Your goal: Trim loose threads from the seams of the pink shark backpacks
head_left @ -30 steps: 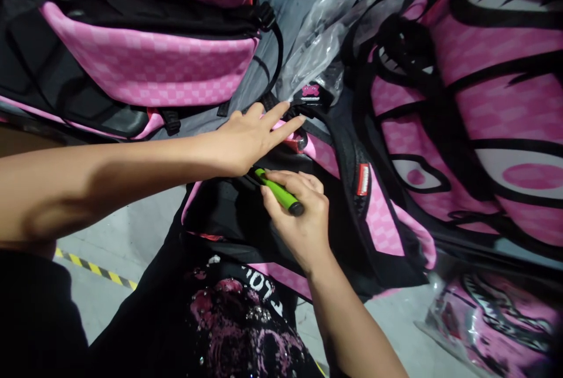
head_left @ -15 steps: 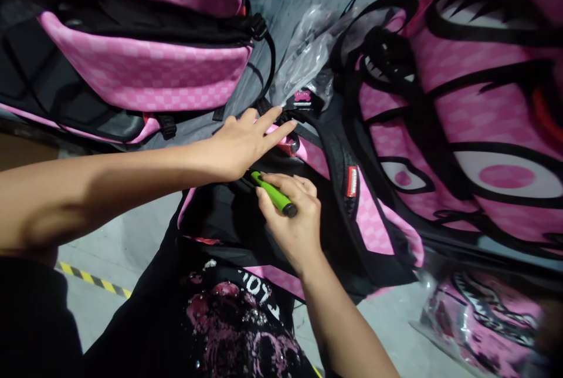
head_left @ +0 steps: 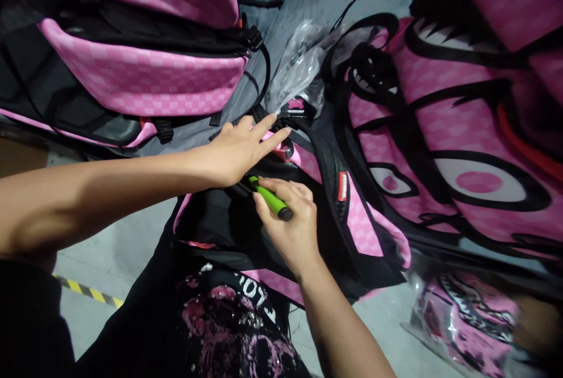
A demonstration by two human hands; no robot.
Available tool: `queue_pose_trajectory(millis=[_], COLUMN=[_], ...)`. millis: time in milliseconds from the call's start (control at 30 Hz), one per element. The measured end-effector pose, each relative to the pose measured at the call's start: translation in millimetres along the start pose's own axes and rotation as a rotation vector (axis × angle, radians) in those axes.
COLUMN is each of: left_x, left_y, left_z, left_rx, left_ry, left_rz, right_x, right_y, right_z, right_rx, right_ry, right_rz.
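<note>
green tool (head_left: 269, 200) kept at the backpack (head_left: 365, 225)
left hand (head_left: 240, 149) laid flat, open; right hand (head_left: 290, 228) clenched round tool; nothing moved.

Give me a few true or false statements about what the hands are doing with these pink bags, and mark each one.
1. The right hand grips a green tool. True.
2. The left hand holds a pair of scissors. False: it holds nothing and lies open, fingers stretched out, on the pink and black backpack.
3. The green tool's front end points toward the left hand. True: that end disappears just under the left hand's palm.
4. The striped floor tape is red and white. False: it is yellow and black.
</note>
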State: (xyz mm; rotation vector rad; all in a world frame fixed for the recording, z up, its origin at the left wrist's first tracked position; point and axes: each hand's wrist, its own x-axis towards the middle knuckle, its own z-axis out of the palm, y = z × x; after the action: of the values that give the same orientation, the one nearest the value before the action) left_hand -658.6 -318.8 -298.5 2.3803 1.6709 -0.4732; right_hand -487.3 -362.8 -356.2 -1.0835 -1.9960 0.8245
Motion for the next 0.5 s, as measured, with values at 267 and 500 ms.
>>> queue_pose_trajectory(millis=[267,500], left_x=[-5,-9], left_y=[2,3], left_z=[-4.2,-4.6], left_rx=[0.018,0.044], left_ry=[-0.001,-0.011], left_rz=[0.002,-0.002], right_x=[3,37], right_y=[-1,-21], right_z=[9,-68], right_rx=[0.030,0.119], right_ry=[-0.034,0.166], right_rz=[0.028,-0.072])
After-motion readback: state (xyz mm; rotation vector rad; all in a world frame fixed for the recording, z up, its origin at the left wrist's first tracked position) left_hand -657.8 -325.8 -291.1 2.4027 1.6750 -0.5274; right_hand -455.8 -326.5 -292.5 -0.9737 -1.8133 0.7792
